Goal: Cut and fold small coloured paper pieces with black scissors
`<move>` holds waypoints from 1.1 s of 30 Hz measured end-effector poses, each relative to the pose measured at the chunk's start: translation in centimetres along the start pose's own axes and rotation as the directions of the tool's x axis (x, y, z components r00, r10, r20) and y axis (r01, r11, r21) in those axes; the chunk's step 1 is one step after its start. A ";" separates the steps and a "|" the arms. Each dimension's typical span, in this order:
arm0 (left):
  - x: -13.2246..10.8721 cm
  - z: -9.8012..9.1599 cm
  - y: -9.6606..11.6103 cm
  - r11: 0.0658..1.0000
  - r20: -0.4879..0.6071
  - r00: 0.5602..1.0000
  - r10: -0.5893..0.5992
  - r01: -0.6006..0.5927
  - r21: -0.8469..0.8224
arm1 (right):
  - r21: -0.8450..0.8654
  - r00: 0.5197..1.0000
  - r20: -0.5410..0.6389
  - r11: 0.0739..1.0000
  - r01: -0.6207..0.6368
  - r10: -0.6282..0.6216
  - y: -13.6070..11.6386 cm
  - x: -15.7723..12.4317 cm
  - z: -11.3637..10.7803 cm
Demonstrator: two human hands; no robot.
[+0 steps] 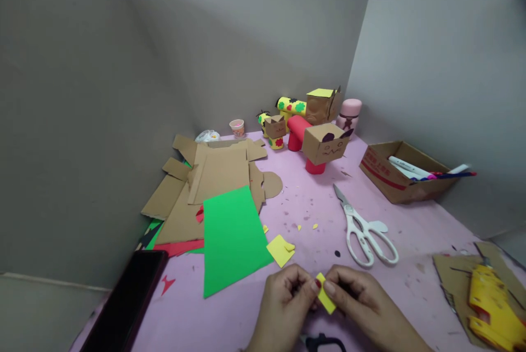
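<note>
A small strip of yellow paper [327,298] is pinched between my two hands near the front of the table. My left hand [287,300] grips its left side between thumb and fingers. On its other side, my right hand [355,297] is closed with the thumb pressed on the strip. Just beyond my left hand lies a yellow paper square [280,252] with a curled scrap on it. White-handled scissors [364,231] rest with their blades apart, past my right hand. Below my hands, black-handled scissors [324,342] show only in part.
Green paper [234,242] and cut cardboard [222,171] lie left; a phone [127,297] is at front left. A yellow glue gun [495,305] rests on cardboard at right. Behind stand a marker box [386,179], a red cardboard animal [326,143] and a pink bottle [350,113].
</note>
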State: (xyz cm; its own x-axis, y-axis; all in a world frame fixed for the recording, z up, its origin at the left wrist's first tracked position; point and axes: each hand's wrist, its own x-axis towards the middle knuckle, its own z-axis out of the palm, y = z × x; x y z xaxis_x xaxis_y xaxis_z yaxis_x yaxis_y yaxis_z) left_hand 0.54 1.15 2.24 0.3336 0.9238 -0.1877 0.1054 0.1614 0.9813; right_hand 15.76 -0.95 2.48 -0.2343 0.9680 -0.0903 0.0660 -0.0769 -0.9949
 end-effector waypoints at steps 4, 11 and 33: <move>-0.1 -0.4 -0.2 0.999 -0.056 0.998 0.024 -0.027 -0.037 | 0.160 0.997 0.044 0.984 -0.074 0.068 -0.2 0.1 -0.1; -0.5 -1.6 0.6 0.590 0.132 0.715 0.687 -0.654 0.473 | 0.541 0.974 -0.049 0.825 -0.162 0.223 0.8 0.0 0.4; -1.5 1.6 0.1 0.887 -0.230 0.972 0.038 -0.139 -0.439 | 0.167 0.993 -0.102 0.983 0.078 -0.061 0.0 -1.0 0.4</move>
State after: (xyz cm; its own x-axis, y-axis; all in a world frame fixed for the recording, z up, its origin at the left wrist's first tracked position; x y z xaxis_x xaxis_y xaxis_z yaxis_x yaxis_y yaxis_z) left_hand 1.55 -0.77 2.55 0.1131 0.9844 -0.1348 -0.3646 0.1673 0.9160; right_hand 15.59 -2.01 2.51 -0.1375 0.9902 -0.0243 -0.1156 -0.0404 -0.9925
